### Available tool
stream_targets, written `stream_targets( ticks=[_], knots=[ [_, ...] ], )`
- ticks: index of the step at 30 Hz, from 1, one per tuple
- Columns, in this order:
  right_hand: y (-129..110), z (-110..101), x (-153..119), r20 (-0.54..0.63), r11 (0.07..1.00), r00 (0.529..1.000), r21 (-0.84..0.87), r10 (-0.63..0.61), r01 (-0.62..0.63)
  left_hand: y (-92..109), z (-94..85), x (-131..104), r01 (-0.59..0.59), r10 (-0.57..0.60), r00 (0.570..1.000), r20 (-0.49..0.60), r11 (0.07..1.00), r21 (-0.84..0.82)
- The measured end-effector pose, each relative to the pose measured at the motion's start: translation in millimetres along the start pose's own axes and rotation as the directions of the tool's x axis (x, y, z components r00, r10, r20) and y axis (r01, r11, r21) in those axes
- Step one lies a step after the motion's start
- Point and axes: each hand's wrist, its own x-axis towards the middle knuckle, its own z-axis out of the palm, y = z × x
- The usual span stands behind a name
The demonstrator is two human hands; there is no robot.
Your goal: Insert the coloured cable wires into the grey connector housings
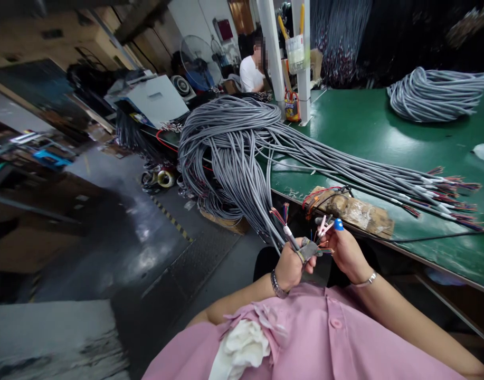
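My left hand (291, 264), with dark wrapping on its thumb, is closed around the ends of grey cables (291, 238) whose coloured wires fan out. Close beside it on the right, my right hand (344, 252) is closed, a blue cap (339, 224) on one finger. Pale pink strips (324, 227) and thin coloured wires (325, 252) show between the two hands; what the right fingers pinch is too small to tell. A large bundle of grey cables (234, 153) drapes over the table edge, its other coloured ends (455, 203) lying on the right.
On the green table (356, 121) are a wooden block (350, 211) at the near edge, a coiled cable bundle (435, 95) and white posts (271, 47). Behind are a seated person (250, 73), a fan (200, 60) and a white box (157, 97).
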Motion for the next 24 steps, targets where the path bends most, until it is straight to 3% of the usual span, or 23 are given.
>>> stream_targets(
  ticks=[2,8,24],
  knots=[
    [2,0,1,-0.002,1.000,1.000,0.000,-0.011,0.011,0,0.5,2,-0.005,0.005,1.000,-0.003,1.000,0.001],
    [-1,4,7,0.038,0.988,0.994,0.115,0.104,-0.108,-4,2.2,7,-0.019,0.019,1.000,-0.022,1.000,-0.013],
    [2,4,8,-0.007,0.978,0.996,0.189,0.088,-0.085,-12,-0.4,9,-0.005,0.007,0.999,-0.036,0.999,0.040]
  ],
)
